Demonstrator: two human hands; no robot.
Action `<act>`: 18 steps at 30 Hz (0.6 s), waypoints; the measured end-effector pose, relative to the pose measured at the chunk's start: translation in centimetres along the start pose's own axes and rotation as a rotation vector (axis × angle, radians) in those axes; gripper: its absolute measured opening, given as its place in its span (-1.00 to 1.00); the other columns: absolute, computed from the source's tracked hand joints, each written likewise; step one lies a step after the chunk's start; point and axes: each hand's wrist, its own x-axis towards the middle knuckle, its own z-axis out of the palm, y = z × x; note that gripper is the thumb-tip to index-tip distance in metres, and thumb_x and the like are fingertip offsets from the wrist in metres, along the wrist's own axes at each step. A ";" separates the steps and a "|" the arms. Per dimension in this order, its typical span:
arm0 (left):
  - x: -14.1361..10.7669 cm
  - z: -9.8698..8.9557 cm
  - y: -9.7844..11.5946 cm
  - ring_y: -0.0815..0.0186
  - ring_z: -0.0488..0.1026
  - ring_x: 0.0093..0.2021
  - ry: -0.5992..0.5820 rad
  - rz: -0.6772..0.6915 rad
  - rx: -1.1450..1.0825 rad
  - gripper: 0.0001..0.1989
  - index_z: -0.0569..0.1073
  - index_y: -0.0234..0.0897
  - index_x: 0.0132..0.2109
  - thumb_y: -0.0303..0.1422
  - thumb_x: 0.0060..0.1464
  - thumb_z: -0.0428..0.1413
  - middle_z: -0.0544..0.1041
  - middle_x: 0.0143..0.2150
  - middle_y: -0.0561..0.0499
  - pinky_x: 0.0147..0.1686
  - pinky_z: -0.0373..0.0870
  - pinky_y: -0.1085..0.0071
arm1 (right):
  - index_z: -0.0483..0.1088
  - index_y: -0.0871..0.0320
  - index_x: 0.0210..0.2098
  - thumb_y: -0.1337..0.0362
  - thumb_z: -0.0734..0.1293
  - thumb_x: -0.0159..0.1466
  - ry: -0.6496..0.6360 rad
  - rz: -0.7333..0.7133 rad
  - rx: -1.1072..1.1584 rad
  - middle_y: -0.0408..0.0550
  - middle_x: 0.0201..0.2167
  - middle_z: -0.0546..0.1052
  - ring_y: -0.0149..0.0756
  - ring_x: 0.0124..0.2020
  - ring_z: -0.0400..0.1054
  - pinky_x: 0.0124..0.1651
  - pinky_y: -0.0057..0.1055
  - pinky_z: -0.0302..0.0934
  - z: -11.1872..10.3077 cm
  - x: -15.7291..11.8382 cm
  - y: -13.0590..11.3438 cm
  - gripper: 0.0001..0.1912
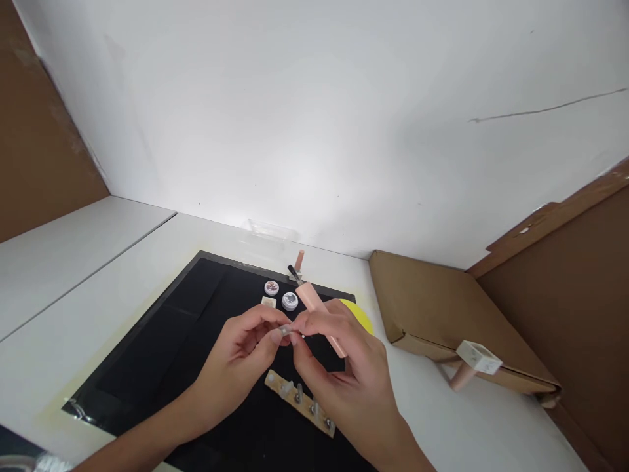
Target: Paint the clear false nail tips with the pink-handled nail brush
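My left hand pinches a small translucent nail tip between thumb and fingers. The thumb and forefinger of my right hand meet at the same piece from the other side. Also in my right hand is a nail polish brush, its pink handle lying across the palm and its dark bristles pointing up and away. Below the hands, a tan strip bears several small holders with clear tips standing on them. My right hand partly hides its far end.
A black mat covers the work area. Two round lidded pots lie beyond my hands. A yellow disc sits partly behind my right hand. At right are a cardboard box and a white bottle with pink cap.
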 end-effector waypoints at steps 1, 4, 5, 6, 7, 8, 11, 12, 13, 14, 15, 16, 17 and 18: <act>0.0 0.0 0.0 0.30 0.44 -0.41 -0.002 0.003 0.009 -0.91 0.49 -0.25 -0.36 -0.39 0.06 0.11 0.51 -0.47 0.04 -0.37 0.39 0.46 | 0.29 0.03 -0.37 0.51 0.24 0.15 0.001 0.005 0.005 -0.18 -0.50 0.49 -0.32 -0.47 0.36 -0.35 -0.31 0.29 0.0 0.0 0.0 -0.78; 0.0 0.0 -0.1 0.32 0.45 -0.41 -0.007 0.016 0.015 -0.91 0.50 -0.24 -0.35 -0.41 0.07 0.09 0.52 -0.47 0.04 -0.38 0.38 0.48 | 0.28 0.03 -0.36 0.50 0.25 0.16 -0.003 0.025 0.025 -0.16 -0.47 0.49 -0.30 -0.44 0.37 -0.33 -0.30 0.30 0.2 -0.2 0.2 -0.79; 0.1 0.0 -0.1 0.32 0.45 -0.40 -0.008 0.017 0.010 -0.91 0.50 -0.23 -0.35 -0.41 0.06 0.09 0.52 -0.46 0.05 -0.37 0.38 0.49 | 0.28 0.03 -0.36 0.50 0.25 0.16 -0.001 0.037 0.036 -0.16 -0.46 0.49 -0.30 -0.43 0.38 -0.33 -0.30 0.31 0.2 -0.2 0.2 -0.79; 0.1 0.0 -0.1 0.32 0.46 -0.40 -0.010 0.017 0.005 -0.91 0.50 -0.23 -0.35 -0.42 0.06 0.09 0.52 -0.46 0.05 -0.36 0.39 0.49 | 0.28 0.03 -0.37 0.50 0.25 0.16 0.004 0.049 0.045 -0.16 -0.46 0.48 -0.30 -0.43 0.38 -0.32 -0.30 0.31 0.2 -0.2 0.3 -0.79; 0.1 0.0 -0.1 0.32 0.46 -0.39 -0.009 0.017 0.001 -0.91 0.50 -0.23 -0.35 -0.43 0.06 0.09 0.53 -0.45 0.06 -0.35 0.39 0.49 | 0.28 0.03 -0.37 0.50 0.26 0.16 0.009 0.062 0.051 -0.16 -0.46 0.48 -0.30 -0.43 0.38 -0.33 -0.32 0.32 0.3 -0.3 0.4 -0.80; 0.1 0.0 -0.1 0.32 0.46 -0.38 -0.009 0.017 -0.001 -0.91 0.50 -0.23 -0.35 -0.43 0.07 0.09 0.53 -0.45 0.06 -0.34 0.39 0.49 | 0.29 0.04 -0.37 0.50 0.26 0.15 0.015 0.075 0.057 -0.16 -0.47 0.47 -0.31 -0.43 0.38 -0.35 -0.34 0.31 0.3 -0.3 0.4 -0.80; 0.1 0.0 -0.1 0.32 0.46 -0.38 -0.012 0.019 0.001 -0.89 0.51 -0.23 -0.35 -0.42 0.08 0.08 0.53 -0.44 0.05 -0.33 0.39 0.49 | 0.29 0.03 -0.37 0.49 0.26 0.14 0.029 0.096 0.069 -0.18 -0.49 0.46 -0.33 -0.44 0.37 -0.41 -0.40 0.29 0.2 -0.2 0.5 -0.80; 0.0 0.0 -0.1 0.33 0.45 -0.38 -0.012 0.018 0.004 -0.89 0.51 -0.23 -0.34 -0.41 0.08 0.08 0.53 -0.44 0.05 -0.33 0.38 0.49 | 0.29 0.03 -0.37 0.49 0.26 0.14 0.031 0.100 0.070 -0.19 -0.49 0.46 -0.33 -0.45 0.37 -0.42 -0.40 0.28 0.2 -0.2 0.5 -0.80; 0.0 0.0 -0.2 0.33 0.45 -0.38 -0.013 0.015 0.009 -0.90 0.51 -0.24 -0.34 -0.41 0.08 0.09 0.52 -0.45 0.05 -0.34 0.38 0.49 | 0.29 0.03 -0.37 0.49 0.26 0.14 0.031 0.104 0.067 -0.19 -0.49 0.46 -0.32 -0.45 0.38 -0.41 -0.40 0.28 0.2 -0.2 0.4 -0.80; 0.0 0.0 -0.2 0.33 0.44 -0.39 -0.013 0.013 0.015 -0.90 0.51 -0.24 -0.34 -0.40 0.08 0.09 0.52 -0.45 0.05 -0.35 0.37 0.49 | 0.29 0.03 -0.37 0.49 0.26 0.14 0.030 0.109 0.063 -0.19 -0.49 0.46 -0.32 -0.45 0.39 -0.40 -0.39 0.29 0.2 -0.2 0.4 -0.80; 0.0 0.0 -0.2 0.34 0.43 -0.40 -0.012 0.009 0.023 -0.90 0.51 -0.24 -0.35 -0.40 0.08 0.09 0.52 -0.45 0.05 -0.37 0.36 0.50 | 0.29 0.03 -0.37 0.49 0.27 0.14 0.031 0.112 0.062 -0.19 -0.49 0.46 -0.32 -0.45 0.39 -0.39 -0.38 0.29 0.3 -0.2 0.3 -0.80; 0.0 0.0 -0.1 0.34 0.43 -0.41 -0.013 0.007 0.028 -0.90 0.51 -0.25 -0.36 -0.39 0.08 0.10 0.52 -0.46 0.05 -0.38 0.36 0.50 | 0.28 0.03 -0.37 0.49 0.27 0.14 0.029 0.118 0.065 -0.19 -0.48 0.46 -0.32 -0.45 0.39 -0.38 -0.37 0.29 0.3 -0.2 0.3 -0.80; 0.0 0.0 -0.1 0.34 0.42 -0.41 -0.014 0.006 0.029 -0.90 0.51 -0.25 -0.36 -0.40 0.08 0.10 0.51 -0.46 0.05 -0.38 0.36 0.50 | 0.28 0.03 -0.37 0.50 0.27 0.14 0.028 0.122 0.071 -0.19 -0.48 0.46 -0.32 -0.44 0.39 -0.38 -0.38 0.29 0.3 -0.3 0.3 -0.80; 0.0 0.0 -0.1 0.34 0.43 -0.40 -0.015 0.006 0.025 -0.89 0.51 -0.25 -0.36 -0.40 0.08 0.10 0.52 -0.46 0.05 -0.37 0.36 0.50 | 0.27 0.03 -0.37 0.50 0.26 0.14 0.026 0.125 0.077 -0.18 -0.47 0.45 -0.32 -0.43 0.39 -0.38 -0.38 0.29 0.3 -0.3 0.3 -0.79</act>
